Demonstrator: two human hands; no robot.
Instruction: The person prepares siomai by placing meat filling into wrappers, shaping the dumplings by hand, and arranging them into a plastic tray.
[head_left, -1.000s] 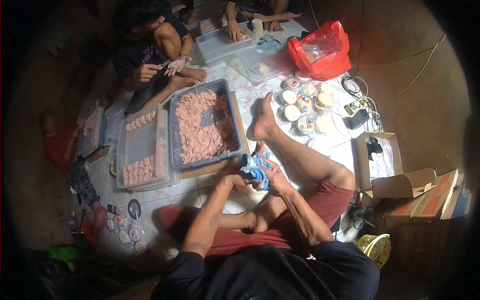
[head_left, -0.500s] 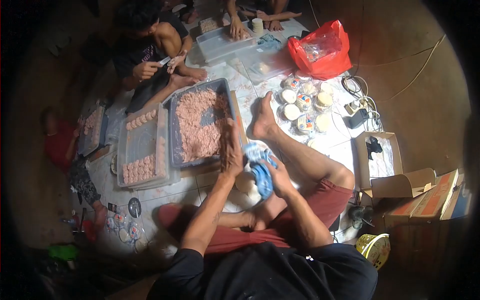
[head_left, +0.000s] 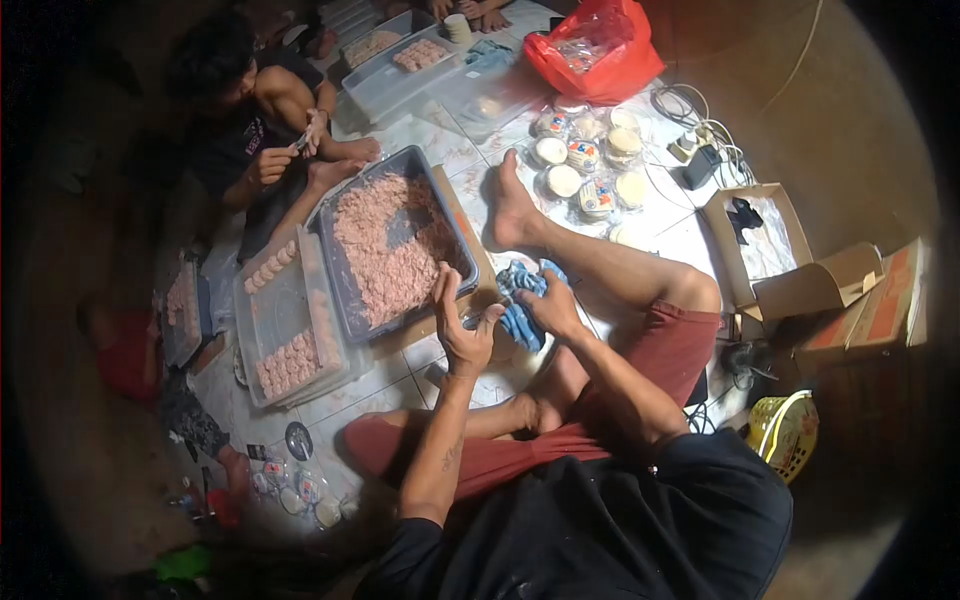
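Note:
My right hand (head_left: 552, 308) grips a crumpled blue patterned cloth (head_left: 521, 332) low over the floor, beside my bent leg. My left hand (head_left: 466, 336) is raised with the thumb spread away from the fingers, and nothing is in it. It stands near the front corner of a grey tub (head_left: 462, 262) holding pink minced paste (head_left: 375, 240). To the left of that tub, a see-through plastic container (head_left: 290, 330) carries rows of shaped pink pieces (head_left: 290, 368). What lies under the cloth is mostly hidden.
Packs of round pale wrappers (head_left: 595, 195) lie beyond my foot, near a red plastic bag (head_left: 597, 50). At right are cables, an open cardboard box (head_left: 760, 240) and a yellow basket (head_left: 785, 430). A co-worker (head_left: 255, 110) sits at upper left, holding a tool.
My left hand has turned, and its thumb now stands out from the fingers. The cloth in my right hand is lower and more bunched. The whole view has shifted and tilted.

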